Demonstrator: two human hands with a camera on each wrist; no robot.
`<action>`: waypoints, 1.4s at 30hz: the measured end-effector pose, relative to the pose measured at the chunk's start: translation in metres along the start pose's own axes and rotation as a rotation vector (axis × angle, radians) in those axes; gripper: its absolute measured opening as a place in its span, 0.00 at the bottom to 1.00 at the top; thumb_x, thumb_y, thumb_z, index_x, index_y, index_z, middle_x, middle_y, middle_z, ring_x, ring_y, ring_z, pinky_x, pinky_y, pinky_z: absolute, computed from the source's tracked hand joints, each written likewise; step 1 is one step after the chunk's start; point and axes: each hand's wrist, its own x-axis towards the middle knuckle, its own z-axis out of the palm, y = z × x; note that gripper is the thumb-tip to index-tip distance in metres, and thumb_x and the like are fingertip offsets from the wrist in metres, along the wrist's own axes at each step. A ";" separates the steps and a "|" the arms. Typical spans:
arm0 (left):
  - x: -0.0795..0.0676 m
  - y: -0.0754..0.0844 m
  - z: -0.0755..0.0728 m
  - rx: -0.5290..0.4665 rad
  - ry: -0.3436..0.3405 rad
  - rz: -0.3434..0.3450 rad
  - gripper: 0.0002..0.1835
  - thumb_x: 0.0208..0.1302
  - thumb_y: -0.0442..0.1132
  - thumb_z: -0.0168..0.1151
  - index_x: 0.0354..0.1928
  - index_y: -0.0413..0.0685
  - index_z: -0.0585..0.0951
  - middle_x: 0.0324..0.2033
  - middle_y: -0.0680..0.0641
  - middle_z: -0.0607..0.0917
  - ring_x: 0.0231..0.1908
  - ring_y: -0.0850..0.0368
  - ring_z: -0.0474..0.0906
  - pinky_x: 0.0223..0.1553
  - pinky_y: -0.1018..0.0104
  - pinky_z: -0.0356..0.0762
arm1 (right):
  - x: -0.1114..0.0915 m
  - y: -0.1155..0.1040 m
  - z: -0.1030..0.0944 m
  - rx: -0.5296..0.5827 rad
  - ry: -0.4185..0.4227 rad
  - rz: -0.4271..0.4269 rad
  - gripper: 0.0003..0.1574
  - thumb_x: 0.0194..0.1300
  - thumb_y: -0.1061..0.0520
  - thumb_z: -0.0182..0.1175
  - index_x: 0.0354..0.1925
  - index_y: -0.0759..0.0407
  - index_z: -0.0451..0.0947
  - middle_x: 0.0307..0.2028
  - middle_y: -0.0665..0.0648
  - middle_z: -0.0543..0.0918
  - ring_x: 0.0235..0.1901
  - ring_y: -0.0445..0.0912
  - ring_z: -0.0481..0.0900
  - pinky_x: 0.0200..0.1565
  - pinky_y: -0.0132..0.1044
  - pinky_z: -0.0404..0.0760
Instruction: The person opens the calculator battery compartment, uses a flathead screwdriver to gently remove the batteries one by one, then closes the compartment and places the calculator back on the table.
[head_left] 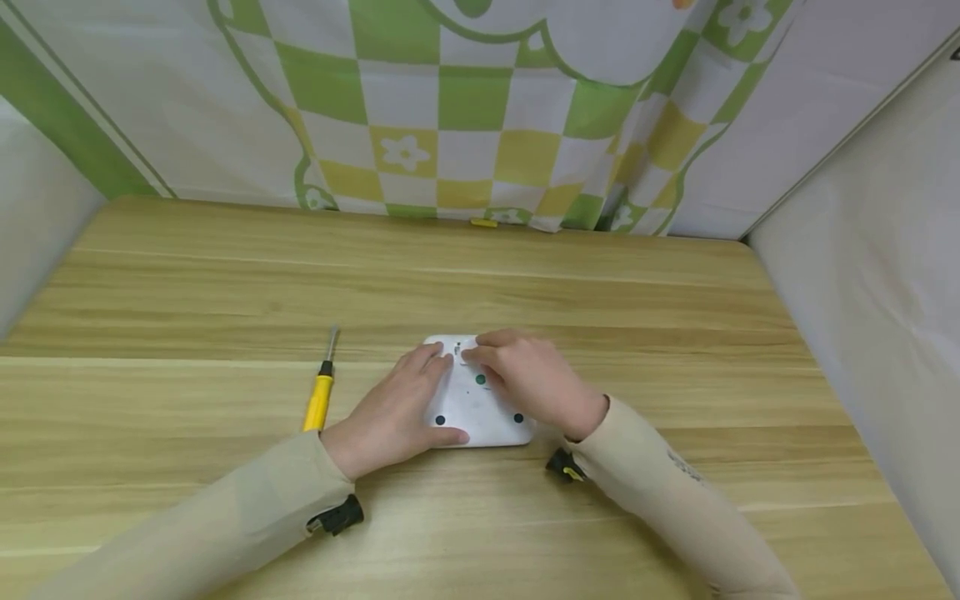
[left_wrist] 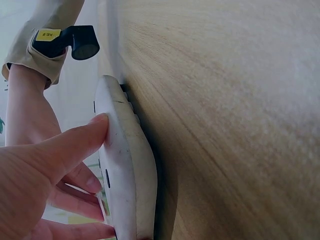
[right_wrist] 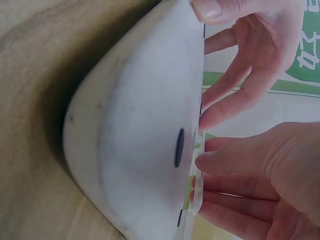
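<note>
A white calculator lies face down on the wooden table, its back with dark round feet upward; a few keys show along its underside in the left wrist view. My left hand rests spread over its left side, thumb pressing near the front edge and fingertips near the far edge. With thumb and fingers, my right hand pinches a small white battery cover at the far part of the back. In the right wrist view that cover stands tilted up from the back. The opening beneath it is mostly hidden by fingers.
A screwdriver with a yellow handle lies left of the calculator, just beyond my left wrist, its tip pointing away. A small yellow piece lies at the table's far edge, below a green checked curtain. White walls flank the table.
</note>
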 end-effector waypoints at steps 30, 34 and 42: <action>0.000 0.001 -0.001 -0.010 -0.008 -0.007 0.49 0.45 0.53 0.73 0.66 0.36 0.62 0.68 0.36 0.58 0.67 0.40 0.55 0.64 0.47 0.60 | 0.004 -0.001 0.004 0.000 -0.036 -0.025 0.18 0.63 0.60 0.58 0.51 0.53 0.79 0.51 0.54 0.81 0.51 0.47 0.79 0.45 0.41 0.81; 0.000 0.000 -0.001 -0.010 -0.005 -0.006 0.49 0.45 0.53 0.73 0.65 0.36 0.62 0.68 0.36 0.58 0.67 0.40 0.55 0.64 0.47 0.61 | 0.004 0.000 0.004 0.016 -0.038 -0.030 0.18 0.62 0.61 0.58 0.51 0.54 0.79 0.51 0.55 0.81 0.52 0.47 0.79 0.47 0.41 0.80; 0.000 0.000 0.000 -0.020 0.002 0.002 0.48 0.45 0.52 0.73 0.65 0.35 0.63 0.67 0.35 0.59 0.67 0.40 0.56 0.64 0.47 0.61 | 0.005 0.001 0.002 0.054 -0.043 -0.039 0.19 0.62 0.63 0.56 0.52 0.57 0.78 0.49 0.54 0.82 0.50 0.47 0.80 0.49 0.39 0.80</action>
